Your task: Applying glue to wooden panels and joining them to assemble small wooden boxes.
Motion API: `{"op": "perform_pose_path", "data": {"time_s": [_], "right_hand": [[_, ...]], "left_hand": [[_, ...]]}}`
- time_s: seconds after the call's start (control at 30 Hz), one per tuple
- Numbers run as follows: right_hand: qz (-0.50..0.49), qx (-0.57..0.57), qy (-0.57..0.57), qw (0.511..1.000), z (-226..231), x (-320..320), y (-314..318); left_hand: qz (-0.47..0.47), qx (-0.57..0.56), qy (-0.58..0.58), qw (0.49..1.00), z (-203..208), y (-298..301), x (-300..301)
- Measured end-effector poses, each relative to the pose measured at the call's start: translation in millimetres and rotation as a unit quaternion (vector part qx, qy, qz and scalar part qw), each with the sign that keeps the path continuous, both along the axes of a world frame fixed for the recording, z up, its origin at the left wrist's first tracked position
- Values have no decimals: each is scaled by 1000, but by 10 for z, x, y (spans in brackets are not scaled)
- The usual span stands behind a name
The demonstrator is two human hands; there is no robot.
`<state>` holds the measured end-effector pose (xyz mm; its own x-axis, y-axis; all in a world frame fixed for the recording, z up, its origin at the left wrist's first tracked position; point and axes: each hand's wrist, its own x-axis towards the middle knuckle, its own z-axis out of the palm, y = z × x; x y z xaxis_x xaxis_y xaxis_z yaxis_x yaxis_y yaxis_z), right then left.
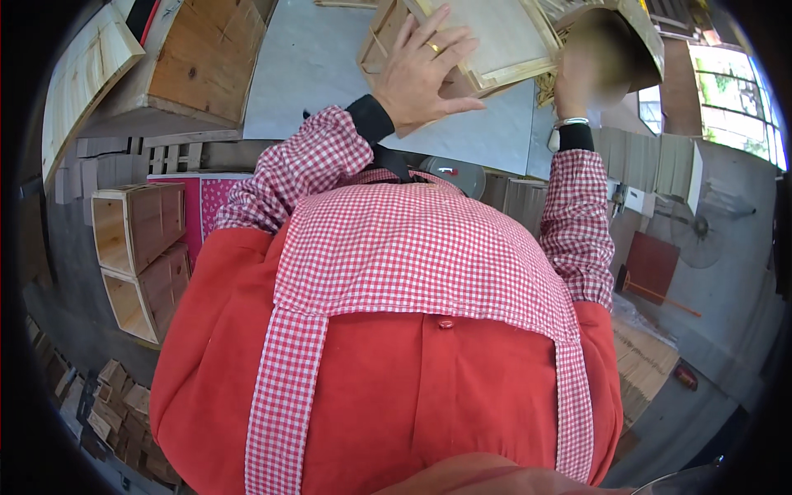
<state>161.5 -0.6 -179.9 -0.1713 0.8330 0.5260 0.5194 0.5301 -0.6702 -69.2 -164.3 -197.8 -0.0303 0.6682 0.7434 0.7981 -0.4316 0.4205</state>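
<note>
A pale wooden box point(510, 35) with a flat panel framed by raised edges sits tilted at the top of the head view, on a light grey tabletop point(309, 70). My left hand point(425, 73), wearing a ring, lies on its left edge with fingers spread and thumb stretched to the right. To the right, my right hand point(571, 87) reaches up beside the box, next to a brown open container point(648, 45). Thin wooden strips point(545, 89) show between the box and that hand. The right fingers are hidden by a blurred patch.
A large wooden box point(202, 70) and a pale board point(87, 78) stand at the left. Open wooden crates point(136, 227) are stacked below them. Wood offcuts point(120, 408) lie at lower left. At the right are a standing fan point(700, 231) and a stack of thin boards point(643, 355).
</note>
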Motion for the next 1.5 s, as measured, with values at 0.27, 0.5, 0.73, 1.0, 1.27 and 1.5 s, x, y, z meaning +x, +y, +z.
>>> {"op": "perform_pose_path", "data": {"time_s": [0.27, 0.5, 0.73, 1.0, 1.27, 1.5], "right_hand": [[-5, -9, -29, 1000, -44, 119, 84], [108, 248, -164, 949, 547, -158, -756], [262, 163, -250, 918, 558, 16, -770], [234, -108, -322, 911, 974, 20, -384], [232, 52, -408, 881, 841, -967, -867], [160, 48, -514, 842, 886, -998, -1643]], "left_hand": [[-62, 7, 112, 992, -17, 167, -169], [-60, -35, 27, 997, -93, 38, 34], [-22, 33, 38, 998, -291, 233, 97], [-21, 61, 22, 998, -369, 280, 161], [-48, 67, -12, 997, -449, 317, 249], [6, 99, 58, 993, -274, 338, 184]]}}
